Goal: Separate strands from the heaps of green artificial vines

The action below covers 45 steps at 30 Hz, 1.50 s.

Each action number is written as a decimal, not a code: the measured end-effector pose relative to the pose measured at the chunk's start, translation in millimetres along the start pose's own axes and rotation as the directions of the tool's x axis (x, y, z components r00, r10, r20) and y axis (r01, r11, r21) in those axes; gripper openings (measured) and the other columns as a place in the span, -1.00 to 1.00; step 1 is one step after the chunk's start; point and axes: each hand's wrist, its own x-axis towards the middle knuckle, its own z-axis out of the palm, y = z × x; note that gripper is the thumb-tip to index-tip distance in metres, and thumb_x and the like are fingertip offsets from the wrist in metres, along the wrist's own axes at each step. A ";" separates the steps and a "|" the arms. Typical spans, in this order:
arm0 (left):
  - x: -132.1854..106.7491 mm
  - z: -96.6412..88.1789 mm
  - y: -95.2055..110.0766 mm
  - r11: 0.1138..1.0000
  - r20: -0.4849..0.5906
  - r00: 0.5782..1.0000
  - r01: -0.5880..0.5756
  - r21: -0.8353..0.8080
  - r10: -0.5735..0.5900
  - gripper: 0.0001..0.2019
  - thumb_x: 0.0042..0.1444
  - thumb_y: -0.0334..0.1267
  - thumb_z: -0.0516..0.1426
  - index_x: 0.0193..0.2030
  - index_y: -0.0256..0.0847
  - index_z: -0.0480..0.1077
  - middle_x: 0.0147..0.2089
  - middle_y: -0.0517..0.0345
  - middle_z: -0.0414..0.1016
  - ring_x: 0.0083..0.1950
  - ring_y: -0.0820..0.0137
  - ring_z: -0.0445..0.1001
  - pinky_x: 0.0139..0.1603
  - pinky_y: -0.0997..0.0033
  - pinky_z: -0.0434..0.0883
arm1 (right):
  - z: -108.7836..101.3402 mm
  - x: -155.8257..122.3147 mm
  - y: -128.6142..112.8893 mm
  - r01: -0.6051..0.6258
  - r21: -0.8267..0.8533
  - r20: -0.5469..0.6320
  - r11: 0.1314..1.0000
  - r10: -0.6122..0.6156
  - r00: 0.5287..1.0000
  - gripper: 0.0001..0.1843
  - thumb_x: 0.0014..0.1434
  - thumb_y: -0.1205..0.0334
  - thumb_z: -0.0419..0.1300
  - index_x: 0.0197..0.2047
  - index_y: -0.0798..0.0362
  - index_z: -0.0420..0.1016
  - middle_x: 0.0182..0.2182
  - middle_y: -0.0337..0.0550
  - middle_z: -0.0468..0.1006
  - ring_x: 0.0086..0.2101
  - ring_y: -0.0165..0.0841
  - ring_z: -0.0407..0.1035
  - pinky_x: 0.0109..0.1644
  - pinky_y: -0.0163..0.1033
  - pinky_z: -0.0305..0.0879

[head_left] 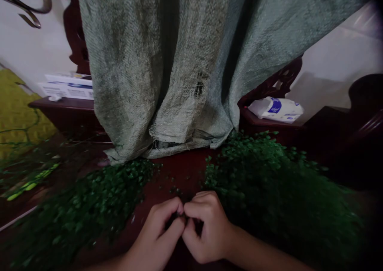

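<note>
Low in the middle of the head view, my left hand [163, 229] and my right hand [208, 227] meet fingertip to fingertip. Both are closed in a pinch. Whatever lies between the fingers is too small and dark to name. On either side lie heaps of small green leafy pieces: a left heap [98, 199] and a larger, blurred right heap [278, 183]. A few loose green bits [175, 190] are scattered on the dark red surface [176, 169] just beyond my fingers.
A worn grey woven sheet [191, 55] with a hole hangs down behind the heaps. A white box [68, 88] rests on a dark wooden ledge at left; a white and purple tissue pack [278, 108] sits at right. Yellow material [18, 115] stands at far left.
</note>
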 end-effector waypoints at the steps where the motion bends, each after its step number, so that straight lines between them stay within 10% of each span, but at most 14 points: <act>1: -0.5 -0.2 0.1 1.000 -0.002 1.000 -0.014 0.011 0.014 -0.83 0.04 -0.24 0.04 -0.54 -0.13 0.29 -0.51 0.20 0.39 -0.42 0.34 0.39 -0.36 0.44 0.38 | 0.5 -1.6 -1.7 0.018 -0.052 -0.020 0.998 -0.019 1.000 -0.87 -0.29 0.36 0.00 -0.64 0.04 0.04 -0.75 -0.38 0.00 -0.68 -0.49 -0.11 -0.53 -0.29 -0.08; 17: -1.3 -5.9 10.1 0.949 0.088 0.953 -0.297 0.107 0.288 -0.71 0.13 -0.28 -0.04 -0.61 -0.12 0.21 -0.62 0.25 0.28 -0.57 0.43 0.28 -0.55 0.51 0.28 | -2.9 -3.1 -7.0 0.250 -0.395 -0.100 0.884 -0.312 0.945 -0.85 -0.21 0.34 -0.02 -0.74 0.04 0.14 -0.76 -0.28 0.08 -0.64 -0.43 -0.13 -0.53 -0.21 -0.17; 26: -1.8 -0.2 0.9 0.937 0.151 0.950 -0.299 0.180 0.274 -0.73 -0.01 -0.45 -0.03 -0.58 -0.16 -0.08 -0.62 0.35 -0.01 -0.57 0.54 0.08 -0.55 0.55 0.06 | -2.1 -6.4 -10.7 0.277 -0.406 -0.069 0.871 -0.331 0.941 -0.78 -0.10 0.32 0.01 -0.72 0.05 0.17 -0.75 -0.27 0.09 -0.63 -0.42 -0.13 -0.51 -0.19 -0.23; 45: -1.0 -1.0 7.1 0.955 0.039 0.963 -0.269 0.121 0.266 -0.74 0.04 -0.36 -0.02 -0.65 -0.15 0.09 -0.65 0.31 0.16 -0.59 0.47 0.21 -0.57 0.55 0.20 | 0.0 -5.7 -9.1 0.242 -0.352 -0.078 0.904 -0.286 0.955 -0.89 -0.20 0.29 -0.02 -0.69 0.04 0.18 -0.75 -0.29 0.09 -0.65 -0.43 -0.11 -0.52 -0.22 -0.15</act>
